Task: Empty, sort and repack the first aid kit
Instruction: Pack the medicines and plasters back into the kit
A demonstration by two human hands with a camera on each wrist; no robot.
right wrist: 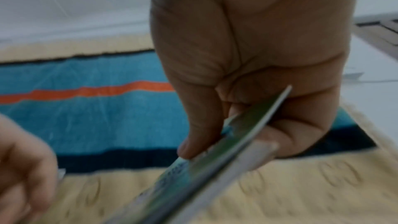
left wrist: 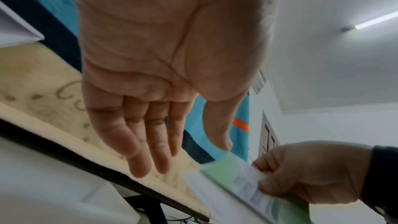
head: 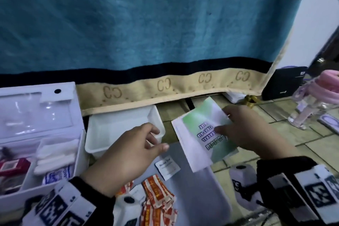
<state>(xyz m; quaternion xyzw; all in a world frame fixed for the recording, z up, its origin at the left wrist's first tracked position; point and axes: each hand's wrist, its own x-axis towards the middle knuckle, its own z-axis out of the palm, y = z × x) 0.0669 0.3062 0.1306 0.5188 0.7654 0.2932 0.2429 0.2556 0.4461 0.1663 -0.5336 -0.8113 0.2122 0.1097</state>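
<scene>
My right hand [head: 236,130] pinches a green and white first aid booklet [head: 203,134] between thumb and fingers, held above the tiled floor; the same booklet [right wrist: 204,168] shows edge-on in the right wrist view. My left hand [head: 139,145] hovers beside it with relaxed fingers and holds nothing; its palm [left wrist: 150,74] faces the wrist camera. The white first aid kit box [head: 82,152] stands open at the left, with gauze rolls [head: 56,154] and packets inside. An alcohol wipe sachet [head: 167,168] and a bundle of red and white plasters [head: 157,200] lie on a grey sheet below my hands.
An empty white tray [head: 119,130] sits behind my left hand, under the hem of a hanging teal blanket [head: 146,33]. A clear bottle with a pink lid [head: 319,101] and a black box [head: 282,82] stand at the right on the tiled floor [head: 293,134].
</scene>
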